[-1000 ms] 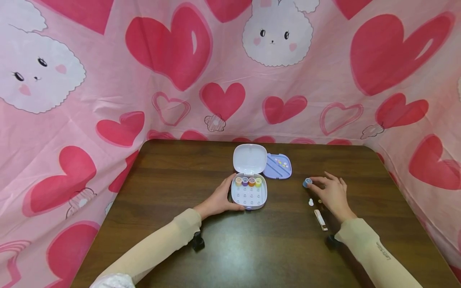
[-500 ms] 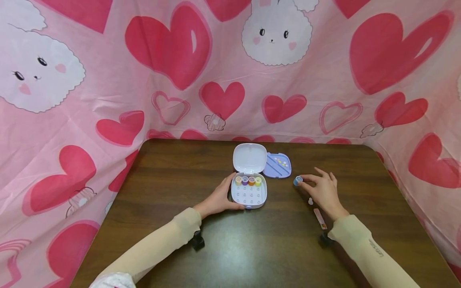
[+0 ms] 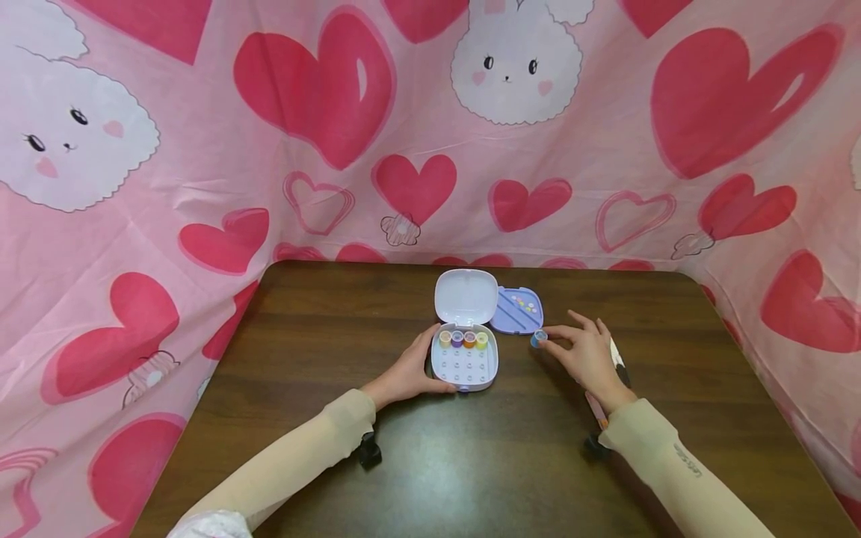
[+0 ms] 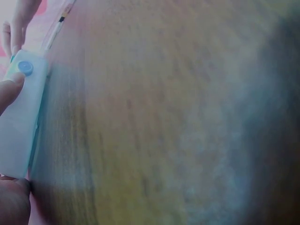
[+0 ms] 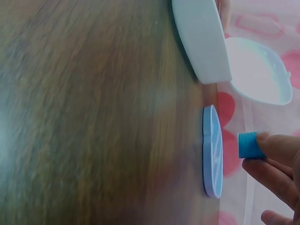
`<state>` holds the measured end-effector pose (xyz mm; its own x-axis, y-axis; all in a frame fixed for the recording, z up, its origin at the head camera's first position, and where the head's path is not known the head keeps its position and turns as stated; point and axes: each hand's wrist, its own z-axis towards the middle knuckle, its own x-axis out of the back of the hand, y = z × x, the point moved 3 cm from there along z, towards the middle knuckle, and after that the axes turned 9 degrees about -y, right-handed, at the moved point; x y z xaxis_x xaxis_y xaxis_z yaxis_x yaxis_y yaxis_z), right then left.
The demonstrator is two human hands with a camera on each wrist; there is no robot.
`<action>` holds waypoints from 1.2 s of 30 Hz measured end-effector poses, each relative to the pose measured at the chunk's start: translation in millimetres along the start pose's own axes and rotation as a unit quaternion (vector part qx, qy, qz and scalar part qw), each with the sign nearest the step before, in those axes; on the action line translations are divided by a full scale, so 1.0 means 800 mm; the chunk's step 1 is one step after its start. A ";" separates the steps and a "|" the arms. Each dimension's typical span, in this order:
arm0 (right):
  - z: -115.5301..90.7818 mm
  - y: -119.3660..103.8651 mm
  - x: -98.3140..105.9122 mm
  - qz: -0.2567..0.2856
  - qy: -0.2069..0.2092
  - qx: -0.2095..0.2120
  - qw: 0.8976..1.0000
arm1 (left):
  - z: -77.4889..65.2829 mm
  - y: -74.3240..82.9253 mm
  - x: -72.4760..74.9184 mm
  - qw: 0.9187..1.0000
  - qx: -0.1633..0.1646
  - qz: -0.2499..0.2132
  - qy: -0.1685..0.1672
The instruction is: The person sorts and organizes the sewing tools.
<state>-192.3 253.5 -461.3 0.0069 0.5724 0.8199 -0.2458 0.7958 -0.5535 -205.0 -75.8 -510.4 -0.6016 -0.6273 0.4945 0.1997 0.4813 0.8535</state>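
My right hand [image 3: 592, 362] pinches a small blue thread spool [image 3: 538, 338] between thumb and fingers, just off the lilac tray's front right corner. In the right wrist view the blue spool's [image 5: 250, 145] ribbed side shows, above the table surface. My left hand [image 3: 406, 370] holds the white sewing box [image 3: 464, 371] at its left side, thumb along the front. That box stands with its lid [image 3: 466, 297] raised. Several spools, beige, purple, orange [image 3: 469, 340] and yellow, fill its back row; the rows of pegs in front are bare.
The lilac tray [image 3: 510, 320] behind the box's right side holds small coloured pieces. A pinkish strip [image 3: 596, 411] lies partly under the right wrist, and a slim white-and-black item [image 3: 617, 357] lies beyond it. A pink heart-print cloth [image 3: 417, 112] hangs behind the dark wooden table [image 3: 377, 493].
My right hand has carried the blue spool leftward, from the table's right part to beside the lilac tray. My left hand has stayed on the box.
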 end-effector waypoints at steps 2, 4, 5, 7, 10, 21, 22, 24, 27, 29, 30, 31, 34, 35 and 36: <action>0.002 -0.003 -0.002 -0.005 0.001 0.001 1.000 | 0.000 0.001 0.000 1.000 0.001 0.001 0.001; 0.004 -0.007 -0.004 -0.010 0.004 0.005 1.000 | -0.001 0.003 0.000 1.000 0.002 0.002 0.002; 0.005 -0.009 -0.005 -0.011 0.006 0.007 1.000 | -0.001 0.004 0.000 1.000 0.003 0.002 0.003; 0.007 -0.012 -0.007 -0.008 0.006 0.012 1.000 | -0.001 0.005 0.000 1.000 0.006 0.006 0.004; 0.009 -0.017 -0.010 -0.001 -0.001 0.015 1.000 | -0.001 0.006 0.000 1.000 0.009 0.008 0.005; 0.018 -0.042 -0.018 0.003 -0.025 0.022 0.999 | -0.001 0.007 -0.001 1.000 0.006 0.008 0.011; 0.019 -0.044 -0.019 0.003 -0.025 0.024 0.999 | -0.001 0.007 -0.001 1.000 0.007 0.008 0.011; 0.020 -0.049 -0.023 0.003 -0.022 0.029 0.999 | -0.001 0.006 -0.001 1.000 0.010 0.009 0.011; 0.022 -0.055 -0.027 0.003 -0.020 0.040 0.999 | -0.001 0.006 -0.002 1.000 0.012 0.006 0.010; 0.023 -0.059 -0.030 0.004 -0.020 0.047 0.999 | -0.001 0.005 -0.002 1.000 0.010 0.004 0.009; 0.024 -0.061 -0.032 0.005 -0.020 0.051 0.999 | -0.001 0.005 -0.002 1.000 0.010 0.004 0.009; 0.025 -0.063 -0.033 0.005 -0.021 0.054 0.998 | -0.001 0.005 -0.002 1.000 0.009 0.003 0.009; 0.027 -0.070 -0.038 0.006 -0.027 0.060 0.998 | -0.001 0.005 -0.002 1.000 0.008 0.004 0.007; 0.028 -0.072 -0.040 0.006 -0.029 0.061 0.998 | -0.001 0.005 -0.001 1.000 0.008 0.004 0.007; 0.029 -0.074 -0.042 0.004 -0.031 0.063 0.998 | -0.001 0.006 -0.001 1.000 0.008 0.004 0.006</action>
<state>-200.5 182.7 -452.7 -0.0544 0.5623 0.8251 -0.3651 0.7579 -0.5406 -203.3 -73.3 -506.8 -0.5902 -0.6306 0.5039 0.1921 0.4966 0.8465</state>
